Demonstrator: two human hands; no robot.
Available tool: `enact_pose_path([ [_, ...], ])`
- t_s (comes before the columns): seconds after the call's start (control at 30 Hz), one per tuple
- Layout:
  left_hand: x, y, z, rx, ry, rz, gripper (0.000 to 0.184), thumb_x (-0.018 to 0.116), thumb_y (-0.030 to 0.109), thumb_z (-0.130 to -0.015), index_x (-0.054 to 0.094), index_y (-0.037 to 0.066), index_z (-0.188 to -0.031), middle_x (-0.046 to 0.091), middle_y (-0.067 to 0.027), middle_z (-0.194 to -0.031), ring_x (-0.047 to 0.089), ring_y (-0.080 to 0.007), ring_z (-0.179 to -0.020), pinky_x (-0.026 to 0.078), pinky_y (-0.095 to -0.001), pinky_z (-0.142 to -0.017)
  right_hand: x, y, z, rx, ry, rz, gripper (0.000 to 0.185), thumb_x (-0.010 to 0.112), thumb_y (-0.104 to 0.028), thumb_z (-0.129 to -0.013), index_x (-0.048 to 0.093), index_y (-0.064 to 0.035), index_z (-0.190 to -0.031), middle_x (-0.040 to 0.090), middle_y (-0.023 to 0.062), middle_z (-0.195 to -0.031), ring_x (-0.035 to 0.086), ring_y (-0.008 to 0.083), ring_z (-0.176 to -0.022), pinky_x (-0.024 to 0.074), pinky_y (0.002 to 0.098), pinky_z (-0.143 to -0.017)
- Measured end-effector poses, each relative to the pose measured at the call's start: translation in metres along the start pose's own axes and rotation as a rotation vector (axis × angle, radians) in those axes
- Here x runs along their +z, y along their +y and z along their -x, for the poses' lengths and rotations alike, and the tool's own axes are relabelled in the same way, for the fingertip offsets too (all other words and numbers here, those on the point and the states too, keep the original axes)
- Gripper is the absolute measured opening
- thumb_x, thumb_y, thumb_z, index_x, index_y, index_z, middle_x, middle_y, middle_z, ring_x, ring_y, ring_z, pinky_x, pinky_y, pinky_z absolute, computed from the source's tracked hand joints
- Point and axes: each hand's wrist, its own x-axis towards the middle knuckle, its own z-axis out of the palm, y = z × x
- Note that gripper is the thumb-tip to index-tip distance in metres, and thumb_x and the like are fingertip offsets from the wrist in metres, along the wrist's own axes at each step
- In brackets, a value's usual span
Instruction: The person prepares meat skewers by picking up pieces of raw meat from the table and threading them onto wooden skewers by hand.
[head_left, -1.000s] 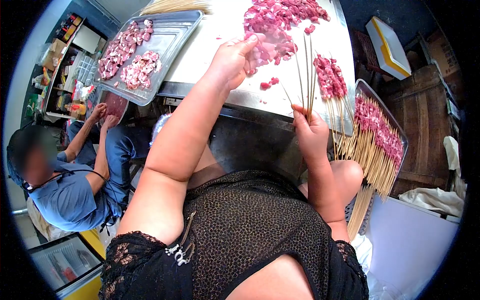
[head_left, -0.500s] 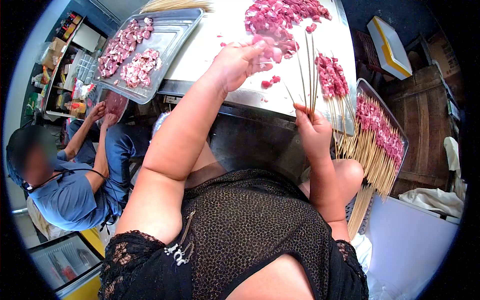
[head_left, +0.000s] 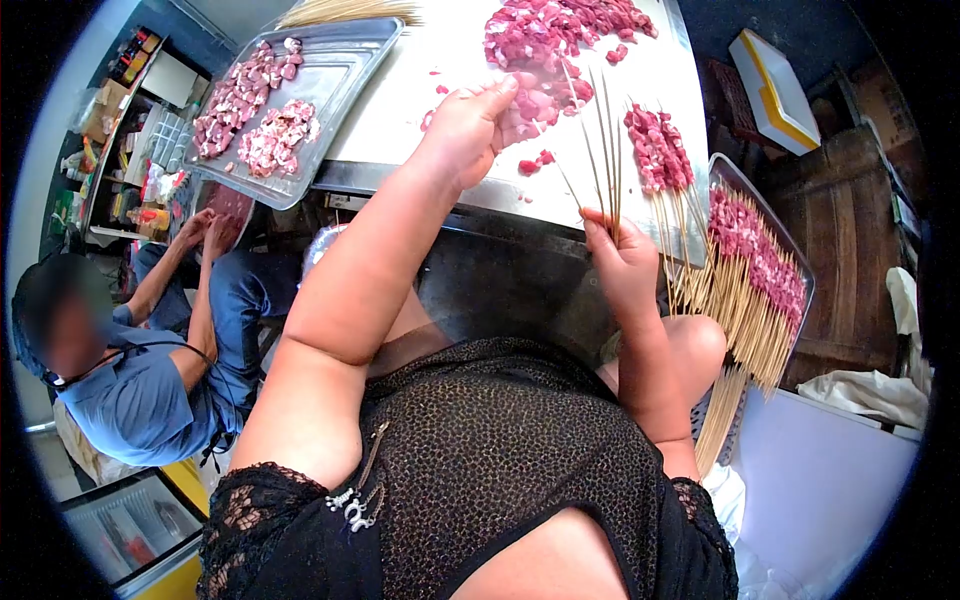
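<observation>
My left hand point(head_left: 462, 135) is over the near edge of the loose meat pile point(head_left: 560, 30) on the white table point(head_left: 400, 110). Its fingertips blend into the pink pieces, so its grip cannot be made out. Several thin skewers point(head_left: 604, 150) stand upright in my right hand point(head_left: 622, 255), its fingers closed round their lower ends at the table's front edge. Two small red pieces point(head_left: 536, 163) lie between my hands. Right of the held skewers are loaded meat skewers point(head_left: 658, 150), laid side by side.
At the right, a metal tray point(head_left: 806, 290) holds many loaded skewers. A metal tray point(head_left: 345, 95) with two meat heaps is at the upper left, near bare sticks point(head_left: 350, 12). A seated person point(head_left: 150, 370) works at the left, hands over a container point(head_left: 228, 205).
My left hand first drew slightly left and is now near the pile's edge again. My right hand still holds the skewers and has shifted slightly. Small pieces now show left of the pile.
</observation>
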Motion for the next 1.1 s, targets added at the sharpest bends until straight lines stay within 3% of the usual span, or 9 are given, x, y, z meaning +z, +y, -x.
enact_pose_path([
  [0.3, 0.013, -0.019, 0.002, 0.174, 0.027, 0.106, 0.02, 0.031, 0.015, -0.092, 0.048, 0.003, -0.09, 0.052, -0.0066, -0.074, 0.054, -0.0207, -0.069, 0.051, -0.0461, -0.079, 0.01, -0.011, 0.005, 0.061, -0.058, -0.049, 0.019, 0.059, -0.009, -0.087, 0.064, 0.0006, -0.101, 0.054, -0.0047, -0.069, 0.045, 0.002, -0.059, 0.0351, 0.0161, -0.053],
  [0.37, 0.017, -0.024, 0.003, 0.205, 0.042, 0.105, 0.018, 0.03, 0.016, -0.09, 0.045, 0.007, -0.085, 0.046, -0.0037, -0.069, 0.048, -0.0172, -0.064, 0.05, -0.0428, -0.073, 0.011, -0.014, 0.006, 0.241, -0.115, -0.207, 0.02, 0.058, -0.008, -0.087, 0.062, 0.0021, -0.103, 0.053, -0.0043, -0.068, 0.044, 0.0023, -0.057, 0.0341, 0.0157, -0.051],
  [0.57, 0.026, -0.036, 0.009, 0.175, 0.036, 0.071, 0.017, 0.03, 0.014, -0.091, 0.044, 0.007, -0.084, 0.046, -0.0037, -0.069, 0.047, -0.0153, -0.06, 0.05, -0.0383, -0.071, 0.01, -0.017, 0.005, 0.383, -0.137, -0.483, 0.02, 0.058, -0.009, -0.087, 0.062, 0.0008, -0.103, 0.052, -0.0042, -0.066, 0.041, 0.0024, -0.051, 0.0323, 0.016, -0.046],
  [0.67, 0.029, -0.05, 0.014, 0.208, -0.052, -0.015, 0.014, 0.032, 0.011, -0.092, 0.044, 0.005, -0.088, 0.048, -0.0051, -0.072, 0.05, -0.015, -0.064, 0.05, -0.0358, -0.072, 0.013, -0.013, 0.001, 0.309, -0.083, -0.511, 0.019, 0.058, -0.009, -0.086, 0.062, 0.0007, -0.103, 0.052, -0.0034, -0.067, 0.042, 0.0025, -0.051, 0.0319, 0.0158, -0.046],
  [0.77, 0.033, -0.065, 0.022, 0.271, -0.167, -0.177, 0.017, 0.033, 0.016, -0.095, 0.045, 0.004, -0.091, 0.051, -0.0052, -0.078, 0.052, -0.0136, -0.071, 0.047, -0.0307, -0.073, 0.009, -0.011, -0.004, 0.275, -0.057, -0.557, 0.019, 0.059, -0.008, -0.086, 0.061, 0.0003, -0.103, 0.053, -0.0024, -0.067, 0.042, 0.0031, -0.051, 0.0312, 0.0159, -0.045],
  [0.93, 0.04, -0.063, 0.025, 0.112, -0.158, -0.386, 0.022, 0.042, 0.02, -0.095, 0.051, -0.001, -0.094, 0.056, -0.0059, -0.081, 0.055, -0.0119, -0.076, 0.046, -0.0274, -0.072, 0.003, -0.01, -0.01, 0.227, 0.0, -0.655, 0.018, 0.058, -0.007, -0.087, 0.06, -0.0002, -0.103, 0.053, -0.0021, -0.066, 0.042, 0.0035, -0.049, 0.0296, 0.0158, -0.043],
  [1.0, 0.025, -0.048, 0.006, 0.296, -0.408, -1.084, 0.028, 0.047, 0.024, -0.093, 0.055, -0.003, -0.098, 0.059, -0.0082, -0.085, 0.057, -0.0142, -0.08, 0.046, -0.0275, -0.075, -0.003, -0.013, -0.012, 0.242, 0.031, -0.626, 0.019, 0.057, -0.007, -0.087, 0.06, 0.0009, -0.104, 0.052, -0.0024, -0.065, 0.04, 0.0032, -0.047, 0.0285, 0.0157, -0.042],
  [1.07, 0.01, -0.02, 0.0, 0.427, -0.338, -1.131, 0.024, 0.058, 0.022, -0.088, 0.062, 0.003, -0.103, 0.062, -0.0109, -0.094, 0.06, -0.019, -0.087, 0.047, -0.0293, -0.077, -0.007, -0.014, -0.014, 0.149, 0.031, -0.565, 0.02, 0.057, -0.008, -0.088, 0.06, 0.0016, -0.105, 0.051, -0.0028, -0.064, 0.039, 0.0029, -0.046, 0.0277, 0.0158, -0.041],
  [1.1, -0.007, -0.014, -0.014, 0.599, -0.263, -1.145, 0.019, 0.061, 0.015, -0.085, 0.064, 0.006, -0.1, 0.061, -0.0084, -0.09, 0.06, -0.0171, -0.08, 0.048, -0.0299, -0.072, -0.009, -0.016, -0.014, 0.16, 0.026, -0.559, 0.02, 0.057, -0.008, -0.088, 0.06, 0.002, -0.105, 0.051, -0.0029, -0.064, 0.038, 0.0027, -0.046, 0.0269, 0.016, -0.04],
])
